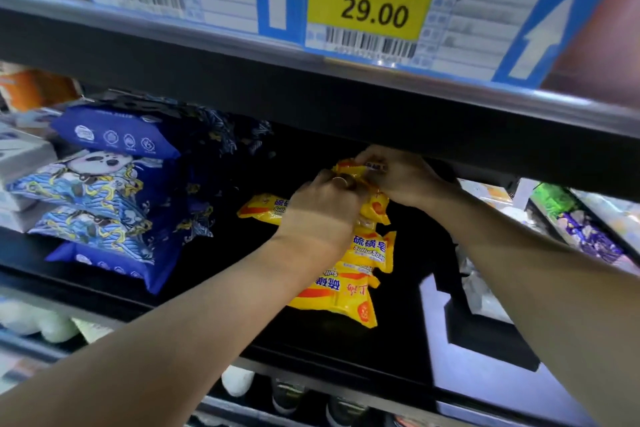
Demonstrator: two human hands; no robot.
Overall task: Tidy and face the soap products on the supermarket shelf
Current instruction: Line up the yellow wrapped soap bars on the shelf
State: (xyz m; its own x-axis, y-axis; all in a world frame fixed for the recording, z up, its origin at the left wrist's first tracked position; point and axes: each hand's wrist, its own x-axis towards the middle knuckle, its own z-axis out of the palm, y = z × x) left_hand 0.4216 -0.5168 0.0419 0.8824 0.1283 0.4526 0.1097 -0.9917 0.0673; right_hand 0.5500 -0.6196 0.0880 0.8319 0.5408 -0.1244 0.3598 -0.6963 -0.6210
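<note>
Both the left hand [320, 210] and right hand [401, 177] are pinching one yellow soap packet [356, 168] above the loose pile [349, 295]; crinkly, slippery wrappers probably suit gripping the firm bar, not the flimsy ends.

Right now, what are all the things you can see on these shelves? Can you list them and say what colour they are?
Sulfur soap packs: at least four, yellow with orange and blue print, middle of the dark shelf; the top one is held in both hands.
Patterned packs: a stack of several, dark blue with wave and panda prints, left on the same shelf.
White boxes: a few, far left edge.
Price tags: two, yellow on blue-and-white labels, reading 49.90 and 29.00, on the shelf edge above.
Purple-and-green packs: blurred, far right.
Left hand: one, grips the top yellow pack.
Right hand: one, pinches the same pack.
</note>
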